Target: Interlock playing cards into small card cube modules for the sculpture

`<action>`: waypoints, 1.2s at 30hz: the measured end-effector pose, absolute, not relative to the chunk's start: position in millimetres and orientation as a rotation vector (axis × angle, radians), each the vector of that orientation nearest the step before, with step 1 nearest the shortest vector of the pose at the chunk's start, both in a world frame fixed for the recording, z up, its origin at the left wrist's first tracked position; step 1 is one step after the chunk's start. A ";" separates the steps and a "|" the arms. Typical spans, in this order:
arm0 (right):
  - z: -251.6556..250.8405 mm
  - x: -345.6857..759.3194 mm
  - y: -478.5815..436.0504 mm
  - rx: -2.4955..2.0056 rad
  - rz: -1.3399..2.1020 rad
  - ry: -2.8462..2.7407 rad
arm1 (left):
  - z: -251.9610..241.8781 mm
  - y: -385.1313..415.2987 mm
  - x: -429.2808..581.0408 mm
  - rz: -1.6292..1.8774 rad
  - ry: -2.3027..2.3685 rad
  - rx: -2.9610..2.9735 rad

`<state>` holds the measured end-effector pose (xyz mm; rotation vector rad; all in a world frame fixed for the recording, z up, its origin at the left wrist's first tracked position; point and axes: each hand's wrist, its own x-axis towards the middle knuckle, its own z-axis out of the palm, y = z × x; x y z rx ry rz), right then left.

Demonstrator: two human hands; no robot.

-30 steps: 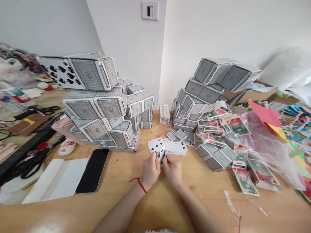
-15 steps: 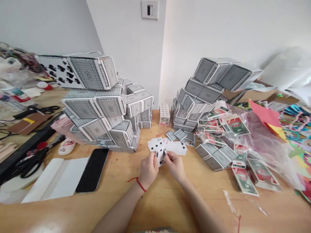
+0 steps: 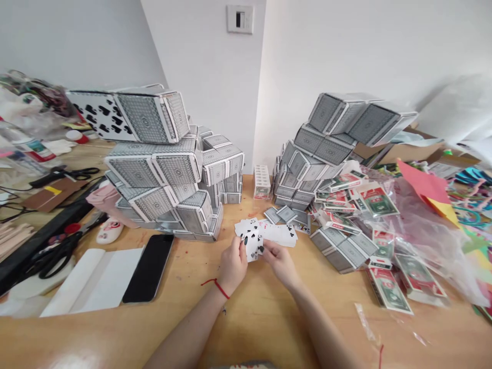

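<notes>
Between my two hands is a playing card [image 3: 253, 248] with black spades and a 5 in its corner. My left hand [image 3: 233, 262] pinches its left edge, and a red string is tied round that wrist. The fingertips of my right hand [image 3: 279, 260] are closed on its right edge. Just beyond, loose face-up cards [image 3: 280, 234] lie overlapped on the wooden table. Behind them are a few grey-backed folded card pieces [image 3: 286, 213]. Whether more than one card is in my fingers cannot be made out.
Tall stacks of folded-card blocks rise at left [image 3: 175, 164] and right [image 3: 326, 143]. A small joined block [image 3: 344, 248] and red-green card boxes [image 3: 388, 289] lie at right. A black phone [image 3: 149, 267], white paper [image 3: 94, 281] and scissors [image 3: 61, 251] are at left.
My hands have drawn slightly apart, and the card now shows more of its face, turned flatter between them. The whole view has shifted a little; the stacks stand as before.
</notes>
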<state>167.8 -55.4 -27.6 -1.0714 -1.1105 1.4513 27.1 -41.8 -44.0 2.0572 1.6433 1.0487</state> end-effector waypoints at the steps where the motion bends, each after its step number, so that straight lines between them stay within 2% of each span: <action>1: -25.3 171.9 -54.5 -1.022 1.559 -1.055 | -43.3 -40.5 26.2 1.054 1.634 2.041; 4: -22.3 180.8 -52.5 -0.988 1.740 -0.866 | -40.5 -38.5 25.0 1.053 1.593 2.002; 8: -27.5 180.9 -51.3 -1.015 1.762 -0.707 | -37.7 -41.3 27.7 1.041 1.536 1.966; 14: -34.9 173.9 -49.9 -1.170 1.578 -0.649 | -36.8 -48.1 33.5 0.995 1.405 1.973; 19: -35.1 172.8 -49.6 -1.290 1.346 -0.823 | -30.4 -47.2 32.3 1.083 1.389 1.956; 30: -33.2 161.3 -56.6 -1.253 1.326 -0.971 | -16.0 -44.1 48.7 1.121 1.164 0.970; 36: -27.4 154.7 -66.7 -1.485 0.976 -1.283 | -16.9 -46.4 47.1 1.164 1.093 0.670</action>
